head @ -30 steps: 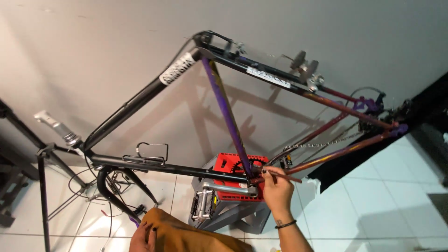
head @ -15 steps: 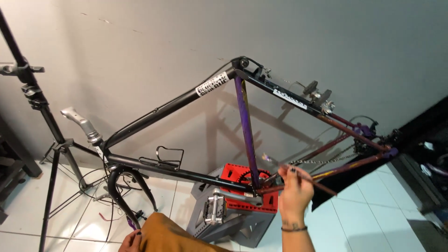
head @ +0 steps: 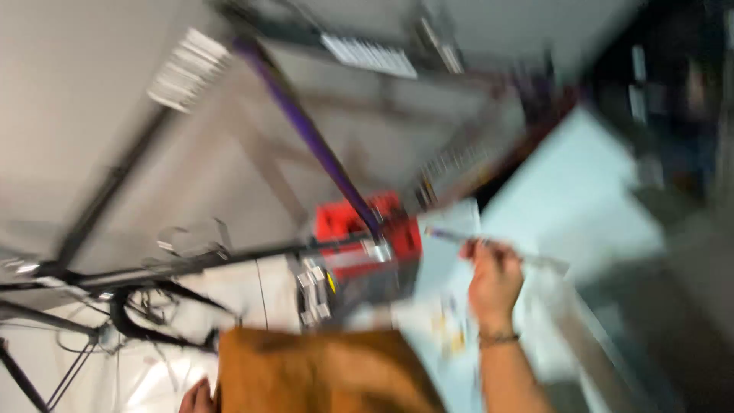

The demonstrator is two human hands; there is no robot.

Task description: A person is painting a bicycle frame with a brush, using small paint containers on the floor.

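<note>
Gripping a thin rod [head: 497, 248], right hand [head: 495, 279] fingers closed; pale tiled floor [head: 589, 176], grey wall [head: 69, 92], bicycle frame [head: 306, 134]

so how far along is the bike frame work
Done: the bike frame hangs stripped, with no wheels in view. In hand: the right hand holds a thin rod-like tool just off the frame's bottom junction; the left hand rests by the brown cloth. The picture is too blurred to judge what is left.

Looks like a bike repair workshop. There's a stripped bicycle frame [head: 306, 138] up off the tiled floor [head: 604, 183], plus a red crate [head: 367, 229] underneath.
</note>
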